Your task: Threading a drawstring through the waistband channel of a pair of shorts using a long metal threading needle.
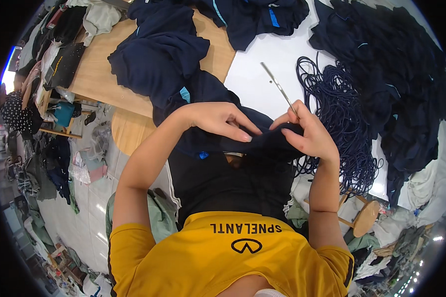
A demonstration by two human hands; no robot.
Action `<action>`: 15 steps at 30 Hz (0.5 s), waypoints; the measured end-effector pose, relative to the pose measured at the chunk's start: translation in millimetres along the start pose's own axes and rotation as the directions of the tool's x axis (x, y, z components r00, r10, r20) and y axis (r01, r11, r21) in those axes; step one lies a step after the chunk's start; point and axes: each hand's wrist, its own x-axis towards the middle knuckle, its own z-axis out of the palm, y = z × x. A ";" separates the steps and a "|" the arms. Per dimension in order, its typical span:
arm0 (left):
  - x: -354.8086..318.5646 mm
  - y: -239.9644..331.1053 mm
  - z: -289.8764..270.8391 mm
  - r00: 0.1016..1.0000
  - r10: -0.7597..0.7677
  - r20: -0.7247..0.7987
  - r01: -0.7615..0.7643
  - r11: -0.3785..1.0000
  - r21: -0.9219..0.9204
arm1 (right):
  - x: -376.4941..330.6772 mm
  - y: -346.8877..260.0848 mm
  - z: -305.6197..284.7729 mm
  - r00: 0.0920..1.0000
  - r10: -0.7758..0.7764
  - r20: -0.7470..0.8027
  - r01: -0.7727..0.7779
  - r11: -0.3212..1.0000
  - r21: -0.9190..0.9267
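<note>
A navy garment stretches from the table toward my lap, with a light-blue patch on it. My left hand pinches its edge between thumb and fingers. Close by on the right, my right hand grips the same edge with the thumb. A slim silver metal tool, shaped like tweezers, also sticks up from between its fingers, pointing away to the upper left. Folds of cloth hide the fingertips in part. Just right of that hand lies a tangled heap of navy cords.
More dark navy garments are piled on the white tabletop at the far right and at the back. A wooden board forms the left surface. Round wooden stools and heaps of cloth stand around on the floor.
</note>
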 end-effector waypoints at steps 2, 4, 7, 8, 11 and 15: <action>6.5 -5.2 4.3 0.992 0.086 -0.088 -0.079 0.994 0.077 | 6.1 -16.9 0.3 0.999 0.047 -0.014 -0.048 0.994 -0.100; 6.7 -7.8 3.6 0.970 0.138 -0.200 -0.109 0.983 0.148 | 8.7 -17.4 -0.6 0.957 -0.060 -0.285 -0.026 0.957 -0.289; 2.9 -19.9 -1.2 0.941 0.067 -0.333 -0.130 0.977 -0.169 | -17.5 -21.7 -23.6 0.809 -0.137 -0.572 0.036 0.982 -0.184; 2.6 -20.8 -2.7 0.941 0.069 -0.332 -0.131 0.977 -0.169 | -27.1 -33.9 -28.3 0.808 -0.224 -0.544 0.110 0.966 -0.233; -6.2 -25.2 -3.1 0.911 -0.034 -0.412 -0.118 0.934 -0.336 | -39.4 -48.8 -23.7 0.913 -0.263 -0.313 0.045 0.826 -0.562; -14.5 -36.3 -2.0 0.918 -0.022 -0.397 -0.109 0.946 -0.304 | -40.8 -35.9 -1.0 0.939 -0.207 -0.276 0.001 0.801 -0.599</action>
